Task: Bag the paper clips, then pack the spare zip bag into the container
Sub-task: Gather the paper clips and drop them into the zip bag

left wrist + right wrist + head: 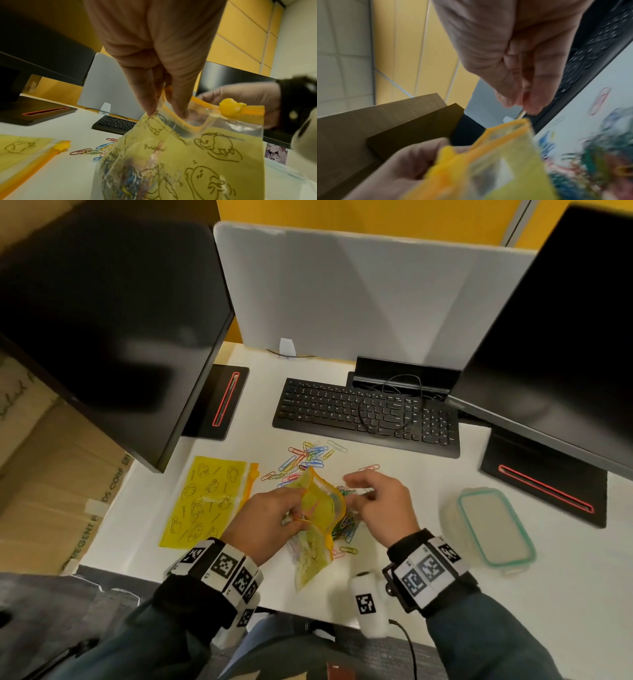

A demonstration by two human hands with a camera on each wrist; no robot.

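Head view: bagging is only partly done.
Left hand [270,517]: pinching the mouth of the yellow printed zip bag [317,529], some clips already inside.
Right hand [380,505]: fingers curling beside the bag mouth; contents cannot be told.
Loose coloured paper clips [301,462]: lying mid-worktop, still to bag.
Spare flat yellow zip bag [205,501]: lying near the worktop's left edge, unpacked.
Clear teal-rimmed lidded container [493,529]: sitting towards the right edge, lid on.

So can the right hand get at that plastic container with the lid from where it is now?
Probably yes. The container sits lidded on the desk just outside the right hand, with only bare desk between them.
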